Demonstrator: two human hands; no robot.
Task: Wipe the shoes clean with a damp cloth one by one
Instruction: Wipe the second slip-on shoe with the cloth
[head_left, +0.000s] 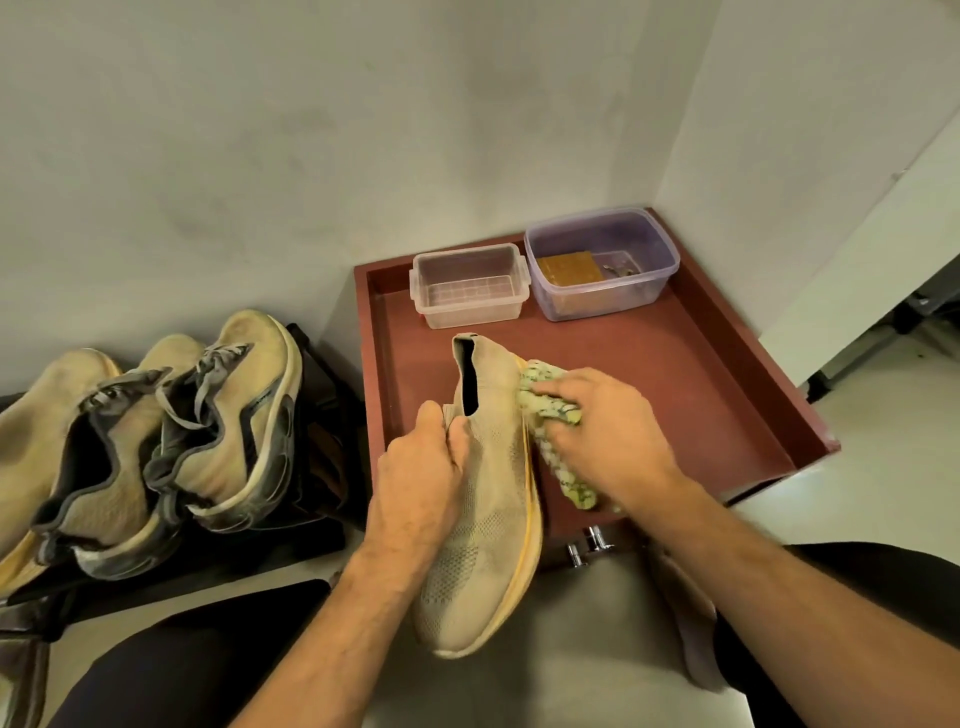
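Note:
A beige knit slip-on shoe (485, 499) with a yellow sole edge is held over the front of a red-brown tray (727, 364), toe pointing toward me. My left hand (421, 483) grips it at the collar and left side. My right hand (608, 426) presses a crumpled green-and-white patterned cloth (550, 410) against the shoe's right side near the sole. A pair of beige lace-up sneakers (228, 415) with grey trim stands on a dark rack at the left.
Two clear plastic boxes stand at the tray's back: a small empty one (470, 286) and a larger one (602, 262) with a brown pad inside. White walls close the corner behind. Another shoe (685, 613) lies by my right forearm. My dark-trousered knees flank the floor.

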